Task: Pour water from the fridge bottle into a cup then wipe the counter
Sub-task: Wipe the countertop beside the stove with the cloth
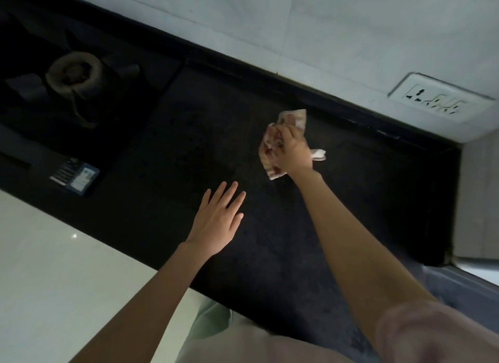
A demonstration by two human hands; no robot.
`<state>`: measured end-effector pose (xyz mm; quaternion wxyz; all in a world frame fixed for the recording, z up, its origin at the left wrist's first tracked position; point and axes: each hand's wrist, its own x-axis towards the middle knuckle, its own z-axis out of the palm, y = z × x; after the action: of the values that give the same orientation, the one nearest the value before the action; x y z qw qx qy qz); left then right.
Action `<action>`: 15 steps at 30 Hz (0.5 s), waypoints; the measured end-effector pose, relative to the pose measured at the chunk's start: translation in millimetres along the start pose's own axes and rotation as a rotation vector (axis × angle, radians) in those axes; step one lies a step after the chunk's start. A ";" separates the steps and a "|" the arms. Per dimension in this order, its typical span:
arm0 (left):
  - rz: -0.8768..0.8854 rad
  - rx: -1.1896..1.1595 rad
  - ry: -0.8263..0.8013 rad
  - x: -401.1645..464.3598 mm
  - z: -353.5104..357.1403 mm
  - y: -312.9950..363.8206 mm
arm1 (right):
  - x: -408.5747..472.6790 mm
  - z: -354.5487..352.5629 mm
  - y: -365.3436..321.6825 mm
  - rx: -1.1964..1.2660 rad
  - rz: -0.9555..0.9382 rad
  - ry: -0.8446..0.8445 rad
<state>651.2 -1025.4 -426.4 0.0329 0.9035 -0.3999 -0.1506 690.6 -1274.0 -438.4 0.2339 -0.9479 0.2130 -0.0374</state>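
My right hand (293, 149) is shut on a crumpled white cloth with red marks (272, 143), held on or just above the black counter (216, 152) near its back edge. My left hand (218, 219) is flat and open, fingers spread, over the counter's front part, holding nothing. No bottle or cup is in view.
A gas stove burner (74, 73) sits at the left on a black hob, with a small label sticker (75, 177) at its front corner. A white wall socket (440, 99) is on the tiled wall at the right. A pale floor lies below left.
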 end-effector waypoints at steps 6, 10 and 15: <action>-0.136 0.038 0.008 -40.6 0.6 -44.4 | -106.1 33.3 -43.0 0.025 -0.280 -0.078; -0.180 0.054 0.015 -64.7 6.0 -80.2 | -179.0 23.7 -6.2 0.066 -0.272 -0.015; -0.112 0.092 -0.023 -79.4 8.3 -104.3 | -139.3 4.8 33.0 0.055 0.047 0.104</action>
<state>672.7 -896.0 -433.5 -0.0215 0.9233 -0.3556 -0.1439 552.4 -1239.7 -453.9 0.2492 -0.9327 0.2458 -0.0868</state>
